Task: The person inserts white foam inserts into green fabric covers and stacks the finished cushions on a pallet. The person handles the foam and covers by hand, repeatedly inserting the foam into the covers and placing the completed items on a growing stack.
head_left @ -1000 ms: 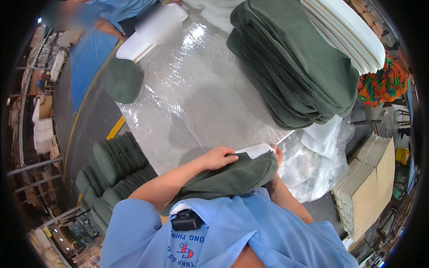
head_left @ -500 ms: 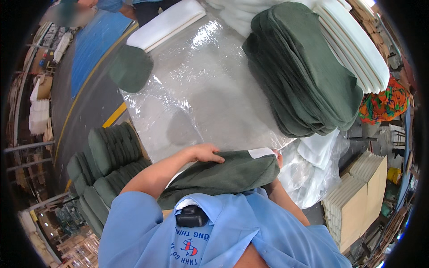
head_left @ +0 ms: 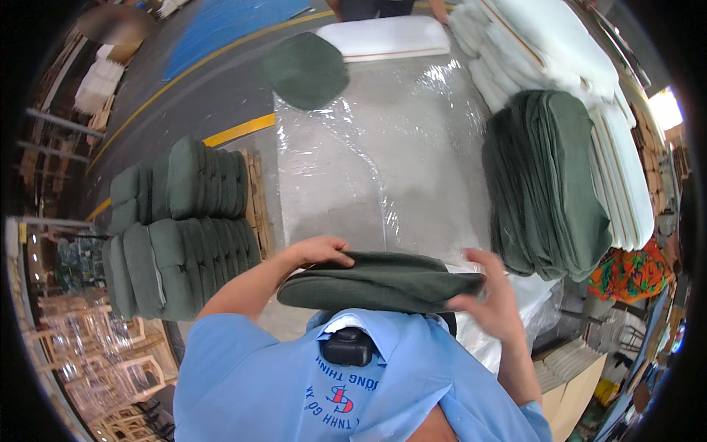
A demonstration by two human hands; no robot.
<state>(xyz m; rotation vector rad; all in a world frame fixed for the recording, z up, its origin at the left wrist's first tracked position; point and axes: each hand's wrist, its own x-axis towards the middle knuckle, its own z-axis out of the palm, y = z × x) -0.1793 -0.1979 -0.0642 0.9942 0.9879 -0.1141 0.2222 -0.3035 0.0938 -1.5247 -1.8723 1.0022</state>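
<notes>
A dark green cushion cover [head_left: 383, 283] lies on its long side in front of my body, at the near edge of the table. My left hand [head_left: 320, 252] is closed on its upper left edge, thumb on the fabric. Around the cover's right end, my right hand [head_left: 492, 298] is slightly blurred, with thumb and fingers spread apart. A tall pile of green covers [head_left: 549, 184] stands at the table's right. At the far left corner lies a single green piece [head_left: 305, 70], beside a white foam pad [head_left: 387, 37].
Clear plastic film covers the table [head_left: 420, 147]. White pads [head_left: 622, 177] are stacked behind the green pile. Finished-looking green cushions [head_left: 184, 243] stand in rows on the left. Cardboard sheets [head_left: 571, 390] lean at the lower right. Another person [head_left: 375, 9] stands at the far side.
The view has swung to the right. My right hand has loosened from the cover's right end and spread its fingers. The white corner seen there before no longer shows. My left hand keeps its hold.
</notes>
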